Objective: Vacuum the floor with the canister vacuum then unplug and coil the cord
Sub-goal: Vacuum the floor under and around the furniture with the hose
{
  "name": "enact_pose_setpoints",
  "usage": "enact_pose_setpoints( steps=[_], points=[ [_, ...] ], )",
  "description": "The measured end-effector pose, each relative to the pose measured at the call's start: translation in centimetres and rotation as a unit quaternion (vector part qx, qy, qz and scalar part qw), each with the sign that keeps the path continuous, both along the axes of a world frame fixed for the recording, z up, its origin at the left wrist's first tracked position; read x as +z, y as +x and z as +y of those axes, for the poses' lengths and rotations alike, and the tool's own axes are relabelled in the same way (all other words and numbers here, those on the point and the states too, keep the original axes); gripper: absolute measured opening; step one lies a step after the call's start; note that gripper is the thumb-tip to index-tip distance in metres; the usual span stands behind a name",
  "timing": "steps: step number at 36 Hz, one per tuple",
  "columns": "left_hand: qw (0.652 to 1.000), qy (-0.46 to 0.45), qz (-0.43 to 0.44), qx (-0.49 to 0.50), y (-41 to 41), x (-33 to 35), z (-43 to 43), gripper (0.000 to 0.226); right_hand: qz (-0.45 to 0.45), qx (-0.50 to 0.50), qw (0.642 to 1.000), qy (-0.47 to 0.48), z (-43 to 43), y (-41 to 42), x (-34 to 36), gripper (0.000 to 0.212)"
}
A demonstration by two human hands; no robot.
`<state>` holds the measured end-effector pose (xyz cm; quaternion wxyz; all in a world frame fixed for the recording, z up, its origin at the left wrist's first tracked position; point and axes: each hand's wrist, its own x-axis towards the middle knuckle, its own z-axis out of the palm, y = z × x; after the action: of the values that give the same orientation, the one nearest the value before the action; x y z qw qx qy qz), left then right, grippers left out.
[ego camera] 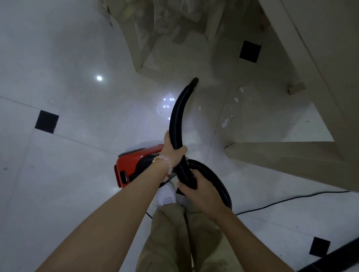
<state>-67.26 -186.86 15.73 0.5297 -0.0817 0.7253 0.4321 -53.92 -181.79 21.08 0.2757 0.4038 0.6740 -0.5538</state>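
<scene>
Black, ribbed and flexible, the single vacuum hose (pixel 178 115) arcs away from the person, and its plain open end (pixel 194 81) sits low over the floor (pixel 63 182), close to the foot of a beige furniture frame (pixel 278 156). Nearer the body the hose bends into one loop that curves round to the right and drops behind the right forearm.

The one red canister vacuum (pixel 132 164), with dark fittings on top, stands on the floor just beside the person's white shoe (pixel 166 194), under the left wrist. One thin black cord (pixel 280 201) trails across the tiles to the right.

Both bare hands are clamped on the hose. The left grip (pixel 172 152) is farther out, fingers wrapped round the hose where the arc begins. The right grip (pixel 197 188) is closer to the body, curled over the hose just below it, so the hose runs through one and then the other. A pale bead bracelet (pixel 169 169) circles the left wrist.

The floor is glossy white tile with three black square insets (pixel 46 121) in view. A handful of white paper scraps (pixel 225 123) lie to the right of the hose, near the furniture. Khaki trousers (pixel 168 239) fill the lower middle. A dark strip crosses the bottom right corner; what it is I cannot tell.
</scene>
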Motion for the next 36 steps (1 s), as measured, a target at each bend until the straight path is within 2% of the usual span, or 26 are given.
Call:
enact_pose_setpoints(
  steps=[3, 6, 10, 13, 16, 19, 26, 36],
  points=[
    [1.0, 0.0, -0.008, 0.01, 0.3, 0.5, -0.5, 0.074, 0.011, 0.042, 0.998, 0.035, -0.2, 0.3, 0.4, 0.033],
    [1.0, 0.001, 0.002, 0.003, 0.7, 1.2, -0.7, 0.072, 0.016, 0.044, 0.998, 0.04, -0.7, 0.5, 0.7, 0.034],
    [1.0, 0.008, 0.0, -0.03, 1.6, 2.6, -0.6, 0.072, 0.009, 0.01, 1.0, 0.027, -1.5, 1.1, 1.0, 0.046],
    [0.998, 0.018, 0.009, -0.059, 2.5, 3.7, -0.5, 0.065, 0.002, -0.043, 0.999, 0.008, -2.0, 1.7, 1.4, 0.045],
    [0.997, 0.018, 0.011, -0.076, 3.3, 4.5, -0.5, 0.067, 0.0, -0.058, 0.998, -0.001, -2.2, 2.5, 2.0, 0.047],
    [0.997, 0.011, 0.003, -0.075, 4.0, 4.8, -0.7, 0.068, -0.002, -0.058, 0.998, -0.007, -2.4, 3.2, 2.5, 0.048],
    [0.997, -0.019, -0.007, -0.069, 5.4, 5.6, -1.1, 0.076, -0.016, -0.075, 0.996, -0.049, -2.6, 4.4, 3.3, 0.036],
    [0.999, -0.012, -0.008, -0.029, 5.7, 7.4, -1.6, 0.073, -0.005, -0.058, 0.997, -0.058, -2.7, 4.7, 4.5, 0.03]
  ],
)
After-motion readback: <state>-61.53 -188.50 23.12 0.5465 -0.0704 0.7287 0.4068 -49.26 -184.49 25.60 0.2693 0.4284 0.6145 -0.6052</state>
